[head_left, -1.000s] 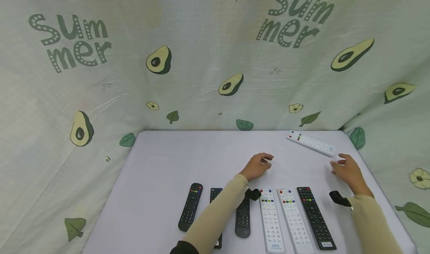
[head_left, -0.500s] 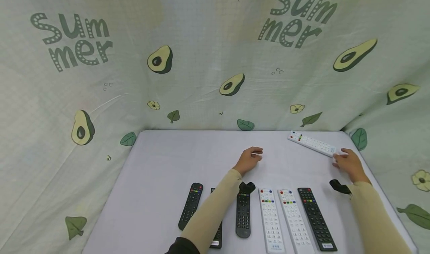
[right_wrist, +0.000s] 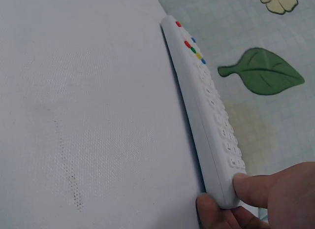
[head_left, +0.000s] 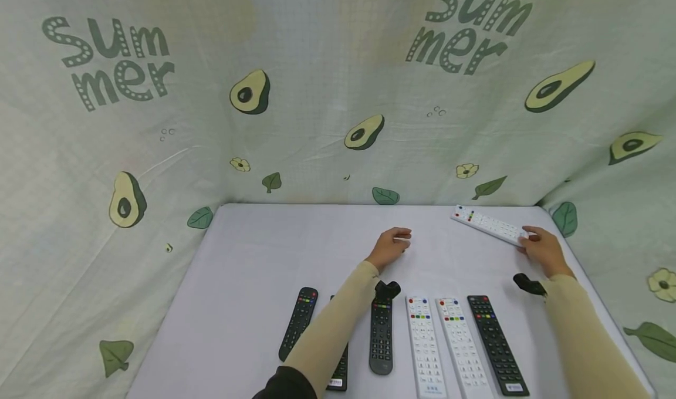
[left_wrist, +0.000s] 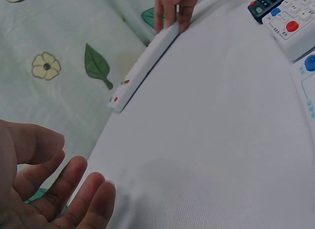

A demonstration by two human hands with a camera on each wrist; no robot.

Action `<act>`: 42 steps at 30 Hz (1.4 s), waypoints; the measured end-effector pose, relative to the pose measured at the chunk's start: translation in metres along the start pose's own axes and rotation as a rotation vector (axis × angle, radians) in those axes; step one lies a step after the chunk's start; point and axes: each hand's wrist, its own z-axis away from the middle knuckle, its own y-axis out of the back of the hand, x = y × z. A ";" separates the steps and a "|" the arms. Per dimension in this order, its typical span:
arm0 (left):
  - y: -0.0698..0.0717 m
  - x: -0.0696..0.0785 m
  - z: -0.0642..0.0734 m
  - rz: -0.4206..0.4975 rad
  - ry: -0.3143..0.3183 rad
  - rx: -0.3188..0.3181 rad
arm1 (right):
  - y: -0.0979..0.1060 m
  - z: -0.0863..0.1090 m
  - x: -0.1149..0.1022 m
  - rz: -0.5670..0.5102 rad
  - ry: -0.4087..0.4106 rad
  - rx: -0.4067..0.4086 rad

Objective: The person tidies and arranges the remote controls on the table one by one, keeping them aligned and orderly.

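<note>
At the back right of the table, a white remote control [head_left: 488, 226] lies slanted with its buttons up. My right hand [head_left: 548, 252] pinches its right end; in the right wrist view the thumb [right_wrist: 258, 187] presses on the button side while fingers curl against the end. My left hand [head_left: 389, 249] hovers over the middle of the table, holding nothing, its fingers [left_wrist: 74, 177] loosely bent and spread in the left wrist view. The full length of the white remote control [right_wrist: 202, 111], with coloured buttons at its far end, shows in the right wrist view.
Along the front lie a black remote [head_left: 298, 323], another black remote [head_left: 338, 375] partly under my left sleeve, a dark grey remote [head_left: 381, 343], two white remotes [head_left: 426, 346] [head_left: 465, 346] and a black remote [head_left: 496, 343]. A printed cloth [head_left: 317, 64] hangs behind.
My right hand has moved slightly back to the end of the white remote control and taken hold of it. My left hand has shifted left and back.
</note>
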 end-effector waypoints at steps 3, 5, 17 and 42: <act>-0.001 0.000 -0.002 0.007 0.006 -0.006 | -0.001 -0.002 0.001 -0.022 -0.005 0.005; -0.002 0.000 -0.002 0.016 0.011 -0.009 | -0.001 -0.003 0.000 -0.034 -0.002 -0.001; -0.007 0.003 -0.009 0.051 0.025 -0.010 | -0.004 -0.002 -0.004 -0.053 0.073 -0.083; -0.022 0.001 -0.021 0.054 0.149 0.012 | -0.021 0.018 -0.023 -0.090 0.126 -0.178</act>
